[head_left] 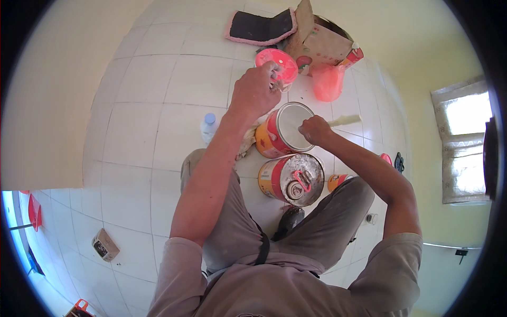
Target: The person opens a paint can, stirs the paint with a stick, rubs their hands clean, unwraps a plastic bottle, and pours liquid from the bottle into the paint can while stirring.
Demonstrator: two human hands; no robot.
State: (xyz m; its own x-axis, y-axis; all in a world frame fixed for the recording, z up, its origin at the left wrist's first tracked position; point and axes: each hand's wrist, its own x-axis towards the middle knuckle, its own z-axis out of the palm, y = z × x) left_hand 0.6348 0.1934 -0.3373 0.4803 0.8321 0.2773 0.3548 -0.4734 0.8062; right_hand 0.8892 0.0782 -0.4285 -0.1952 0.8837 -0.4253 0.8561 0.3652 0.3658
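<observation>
Your left fingers are bent over the near side of a round pink tub, with pale residue on their tips; you can't tell from this angle whether they pinch its edge or only hang over it. The tub's smooth pink surface, dusted with white, sits right beneath and beyond them.

Your right fingers are curled in together over the big tin, at the right side of its top. Whether they are clamped on the pale stick just to their right is hidden by the hand. Under them, the tin's top is a flat, pale disc inside a round metal rim; its curved side is red and yellow.

Nearer your body from the right fingers stands a second tin, its metal top crusted with white spatter, with a red handle and a round cap. A smaller tin lies near your knee.

Below the left fingers, toward you, are a crumpled, cream cloth and a clear bottle with a blue cap. Beyond them sit a cardboard box, a thin, reddish plastic bag and a black mat with a fuzzy pink border, all on glossy white floor tiles.
</observation>
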